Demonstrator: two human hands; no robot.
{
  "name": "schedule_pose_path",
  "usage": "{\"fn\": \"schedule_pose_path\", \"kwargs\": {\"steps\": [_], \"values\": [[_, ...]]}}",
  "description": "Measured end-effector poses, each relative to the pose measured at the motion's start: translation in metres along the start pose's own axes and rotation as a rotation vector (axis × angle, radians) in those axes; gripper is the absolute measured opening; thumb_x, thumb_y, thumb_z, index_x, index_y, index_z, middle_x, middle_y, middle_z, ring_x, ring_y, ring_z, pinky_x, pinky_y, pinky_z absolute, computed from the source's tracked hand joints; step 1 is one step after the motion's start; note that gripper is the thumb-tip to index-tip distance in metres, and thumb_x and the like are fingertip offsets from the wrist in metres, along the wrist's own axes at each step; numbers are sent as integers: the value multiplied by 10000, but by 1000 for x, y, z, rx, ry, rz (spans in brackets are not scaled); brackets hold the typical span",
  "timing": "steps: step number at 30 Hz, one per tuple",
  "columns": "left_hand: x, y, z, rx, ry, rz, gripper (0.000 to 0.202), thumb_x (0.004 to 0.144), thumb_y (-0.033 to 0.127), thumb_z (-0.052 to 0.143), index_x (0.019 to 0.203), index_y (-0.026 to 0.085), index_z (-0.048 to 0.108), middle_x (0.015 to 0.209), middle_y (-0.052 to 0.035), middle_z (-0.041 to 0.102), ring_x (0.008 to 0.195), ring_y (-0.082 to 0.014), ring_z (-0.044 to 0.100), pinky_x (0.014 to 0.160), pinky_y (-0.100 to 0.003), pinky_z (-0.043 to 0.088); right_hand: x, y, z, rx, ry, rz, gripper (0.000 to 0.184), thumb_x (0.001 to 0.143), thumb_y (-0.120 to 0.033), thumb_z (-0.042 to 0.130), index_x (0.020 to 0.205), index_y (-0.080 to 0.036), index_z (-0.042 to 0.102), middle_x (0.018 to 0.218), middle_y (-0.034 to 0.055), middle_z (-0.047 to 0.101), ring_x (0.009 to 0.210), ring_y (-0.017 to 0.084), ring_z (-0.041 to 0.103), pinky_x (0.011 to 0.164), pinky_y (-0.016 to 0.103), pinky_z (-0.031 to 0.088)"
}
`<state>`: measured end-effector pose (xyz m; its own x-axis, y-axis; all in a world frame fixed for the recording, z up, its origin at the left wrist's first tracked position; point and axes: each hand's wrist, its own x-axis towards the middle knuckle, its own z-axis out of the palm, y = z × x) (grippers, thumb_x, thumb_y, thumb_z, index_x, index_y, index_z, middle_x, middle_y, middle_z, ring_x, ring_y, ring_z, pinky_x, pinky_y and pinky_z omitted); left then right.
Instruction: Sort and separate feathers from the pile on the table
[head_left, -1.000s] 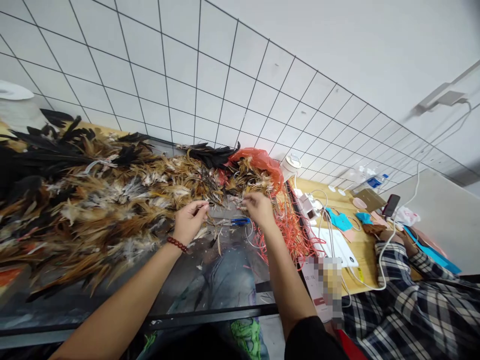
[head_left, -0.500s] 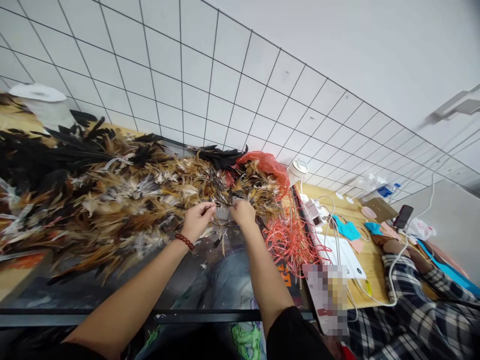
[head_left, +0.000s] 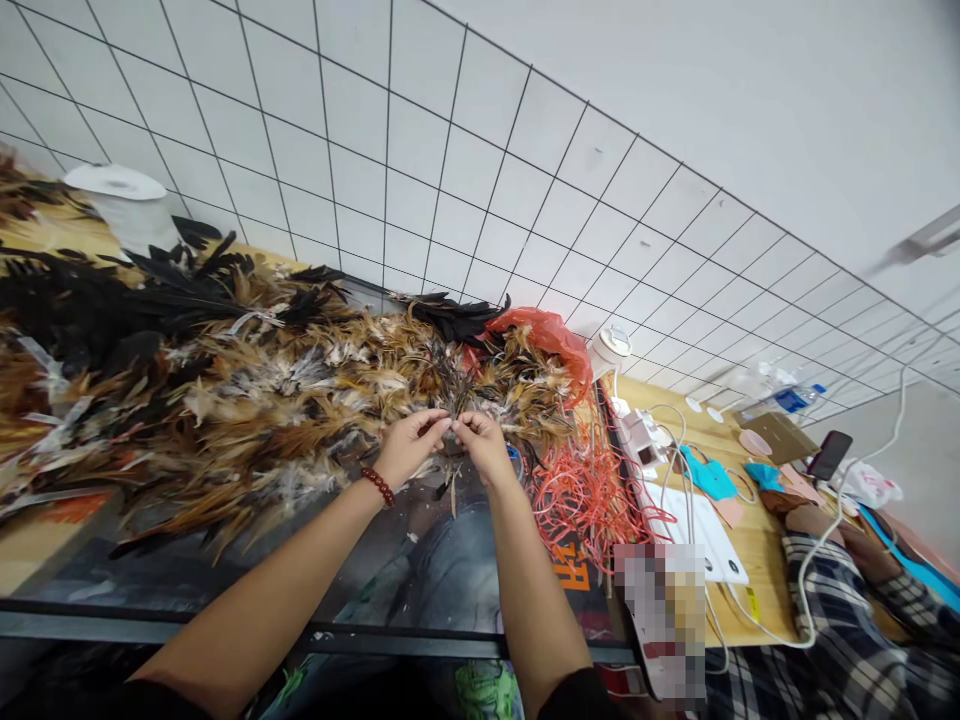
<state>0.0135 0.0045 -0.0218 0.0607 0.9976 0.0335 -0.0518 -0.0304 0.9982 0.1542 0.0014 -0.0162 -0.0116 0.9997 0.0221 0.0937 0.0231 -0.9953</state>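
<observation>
A large heap of brown, black and white feathers covers the glass table from the left edge to the middle. My left hand, with a red bead bracelet on its wrist, and my right hand meet fingertip to fingertip at the heap's near edge. Both pinch a small bunch of dark feathers that stands up between them. An orange plastic bag lies behind the bunch.
A tangle of red cords lies right of my hands. A white tape roll stands at the far left by the tiled wall. On the wooden table at right are white cables, a phone and a person's plaid sleeve.
My right hand has moved left from the cords to meet my left hand, and both now pinch the feather bunch. The view has shifted slightly; the blue-handled scissors are no longer seen.
</observation>
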Motion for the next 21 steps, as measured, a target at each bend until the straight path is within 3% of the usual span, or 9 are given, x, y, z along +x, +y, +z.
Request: {"fn": "schedule_pose_path", "kwargs": {"steps": [2, 4, 8, 14, 19, 21], "values": [[0, 1, 0, -17, 5, -1, 427, 666, 480, 716, 925, 140, 697, 514, 27, 581, 458, -124, 513, 477, -246, 414, -2, 2, 0, -66, -61, -48, 286, 722, -456, 637, 668, -183, 573, 556, -50, 492, 529, 91, 415, 543, 224, 329], [1, 2, -2, -32, 16, 16, 332, 674, 466, 709, 781, 152, 681, 466, 48, 505, 430, -101, 443, 453, -231, 356, -3, 2, 1, -117, -99, -71, 258, 746, -428, 629, 686, -179, 597, 558, -50, 502, 524, 90, 421, 551, 226, 338], [2, 5, -7, -86, 74, 5, 332, 721, 444, 672, 554, 173, 576, 447, 39, 459, 440, -87, 391, 467, -230, 319, -4, 0, 1, -51, -42, -43, 229, 764, -408, 615, 788, -180, 616, 665, -14, 629, 525, 97, 474, 568, 237, 397], [3, 3, -7, -85, 109, 8, 294, 724, 401, 676, 565, 178, 570, 474, 34, 484, 465, -93, 414, 498, -230, 345, -1, 6, -4, -28, 54, -76, 246, 763, -433, 616, 782, -189, 594, 652, -24, 619, 524, 97, 494, 543, 229, 409], [4, 4, -7, -140, 116, -6, 239, 685, 362, 699, 608, 181, 563, 473, 43, 501, 455, -91, 432, 492, -224, 357, -3, 9, -2, -54, -72, -37, 293, 702, -468, 693, 769, -191, 627, 606, -22, 624, 507, 106, 507, 534, 242, 429], [4, 5, -7, -161, 114, -8, 240, 684, 368, 704, 616, 177, 576, 487, 34, 526, 463, -92, 453, 495, -224, 372, -4, 9, 0, -34, -65, -22, 294, 724, -477, 666, 751, -191, 605, 584, -21, 625, 481, 103, 504, 517, 238, 422]]}}
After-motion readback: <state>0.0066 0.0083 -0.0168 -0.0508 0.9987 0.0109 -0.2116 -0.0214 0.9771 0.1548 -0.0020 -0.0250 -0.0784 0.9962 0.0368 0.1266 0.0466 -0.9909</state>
